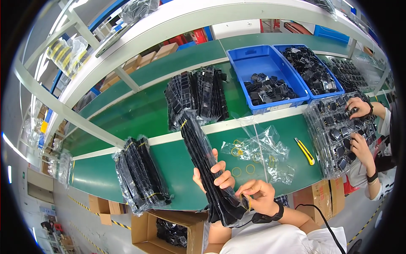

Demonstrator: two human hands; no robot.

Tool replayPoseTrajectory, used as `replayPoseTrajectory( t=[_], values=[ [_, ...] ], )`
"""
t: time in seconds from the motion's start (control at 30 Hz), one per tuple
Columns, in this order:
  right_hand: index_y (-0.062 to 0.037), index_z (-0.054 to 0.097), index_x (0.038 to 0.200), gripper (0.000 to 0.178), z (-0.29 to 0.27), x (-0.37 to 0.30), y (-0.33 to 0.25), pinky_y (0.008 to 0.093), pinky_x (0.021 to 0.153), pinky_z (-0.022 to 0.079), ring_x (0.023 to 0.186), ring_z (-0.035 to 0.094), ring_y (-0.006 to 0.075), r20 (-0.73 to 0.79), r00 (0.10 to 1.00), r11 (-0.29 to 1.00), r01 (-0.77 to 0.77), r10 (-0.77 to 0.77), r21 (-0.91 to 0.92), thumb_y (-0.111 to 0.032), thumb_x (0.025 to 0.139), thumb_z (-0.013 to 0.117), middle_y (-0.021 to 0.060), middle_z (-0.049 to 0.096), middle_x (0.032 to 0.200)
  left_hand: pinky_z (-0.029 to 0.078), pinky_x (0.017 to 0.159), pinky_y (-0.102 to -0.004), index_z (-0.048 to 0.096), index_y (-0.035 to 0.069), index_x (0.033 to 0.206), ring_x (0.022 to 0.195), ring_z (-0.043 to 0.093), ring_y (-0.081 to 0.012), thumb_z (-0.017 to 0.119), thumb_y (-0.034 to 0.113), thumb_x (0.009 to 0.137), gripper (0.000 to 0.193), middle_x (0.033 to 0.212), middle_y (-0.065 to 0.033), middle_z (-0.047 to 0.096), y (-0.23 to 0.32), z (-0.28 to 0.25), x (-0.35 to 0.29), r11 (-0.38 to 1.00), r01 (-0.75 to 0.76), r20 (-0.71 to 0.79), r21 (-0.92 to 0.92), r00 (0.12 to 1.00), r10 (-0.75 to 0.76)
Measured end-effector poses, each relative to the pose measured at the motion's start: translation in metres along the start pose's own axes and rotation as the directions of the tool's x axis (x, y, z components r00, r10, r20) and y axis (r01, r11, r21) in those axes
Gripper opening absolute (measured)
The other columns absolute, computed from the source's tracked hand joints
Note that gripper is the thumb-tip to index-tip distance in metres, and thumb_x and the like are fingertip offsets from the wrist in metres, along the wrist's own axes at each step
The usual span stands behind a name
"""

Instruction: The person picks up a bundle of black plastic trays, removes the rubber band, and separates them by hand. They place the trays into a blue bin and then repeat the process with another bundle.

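Observation:
My left hand (223, 174) is wrapped round the middle of a long bundle of black parts (198, 148) in clear plastic sleeves. The bundle slants over the table's front edge, its lower end close to my body. A yellow rubber band (183, 124) circles its far end. At the near end, my right hand (261, 198) pinches another yellow rubber band (244, 198) against the sleeves. Right of the bundle, loose rubber bands (250, 169) and crumpled clear plastic bags (270, 144) lie on the green table (186, 186).
Banded bundles (141, 173) lie at left, with a sleeve stack (196, 95) behind. Blue bins (258, 57) hold black parts. A yellow utility knife (305, 151) lies near clear trays (338, 131), where a co-worker's hands (359, 146) work. An open carton (141, 230) stands below the table.

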State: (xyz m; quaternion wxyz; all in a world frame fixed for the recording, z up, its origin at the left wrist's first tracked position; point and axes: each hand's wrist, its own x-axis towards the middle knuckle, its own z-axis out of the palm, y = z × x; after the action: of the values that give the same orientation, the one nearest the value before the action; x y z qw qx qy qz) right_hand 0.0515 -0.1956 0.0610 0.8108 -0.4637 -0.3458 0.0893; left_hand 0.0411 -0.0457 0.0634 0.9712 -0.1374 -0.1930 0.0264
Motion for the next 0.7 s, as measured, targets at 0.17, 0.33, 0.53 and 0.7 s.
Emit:
replayPoseTrajectory(
  t=[0.17,0.33,0.53,0.7],
  values=[
    [0.0007,0.057,0.088,0.018,-0.004,0.004,-0.008,0.0318,0.079,0.057,0.093,0.068,0.0230,0.018,0.997,0.984,-0.068,0.071,-0.163,0.013,0.078,0.066,0.0175,0.067,0.102,0.044,0.064,-0.0297,0.026,0.010,0.149,0.072,0.052,-0.0157,0.052,0.047,0.092,0.073,0.101,-0.0036,0.051,0.006,0.000,-0.001,0.999,-0.006,0.034,0.053,0.999,0.004],
    [0.0015,0.057,0.087,0.018,-0.002,0.006,-0.011,0.0299,0.081,0.057,0.092,0.068,0.0214,0.026,0.960,0.959,-0.276,0.278,-0.067,0.015,0.077,0.065,0.0184,0.067,0.104,0.044,0.063,-0.0283,0.027,0.009,0.148,0.072,0.052,-0.0145,0.055,0.048,0.090,0.075,0.100,-0.0034,0.051,0.003,0.001,-0.001,0.999,-0.041,0.069,0.009,0.997,0.040],
    [-0.0011,0.065,0.088,0.015,-0.014,0.010,-0.018,0.0271,0.071,0.057,0.086,0.068,0.0161,0.102,0.985,0.975,-0.115,0.136,-0.190,0.008,0.077,0.069,0.0134,0.070,0.101,0.044,0.062,-0.0293,0.027,0.009,0.148,0.071,0.052,-0.0156,0.054,0.047,0.092,0.073,0.100,-0.0040,0.051,0.003,0.003,-0.002,0.997,-0.070,0.037,0.040,0.997,0.068],
    [-0.0050,0.071,0.097,0.019,-0.014,0.010,-0.032,0.0257,0.068,0.056,0.081,0.069,0.0165,0.258,0.962,0.787,0.230,-0.094,-0.572,0.001,0.079,0.071,0.0069,0.071,0.101,0.044,0.062,-0.0296,0.027,0.010,0.148,0.071,0.051,-0.0163,0.053,0.046,0.092,0.072,0.099,-0.0040,0.050,0.006,0.001,-0.003,0.991,-0.104,0.047,0.082,0.994,0.101]
  ],
)
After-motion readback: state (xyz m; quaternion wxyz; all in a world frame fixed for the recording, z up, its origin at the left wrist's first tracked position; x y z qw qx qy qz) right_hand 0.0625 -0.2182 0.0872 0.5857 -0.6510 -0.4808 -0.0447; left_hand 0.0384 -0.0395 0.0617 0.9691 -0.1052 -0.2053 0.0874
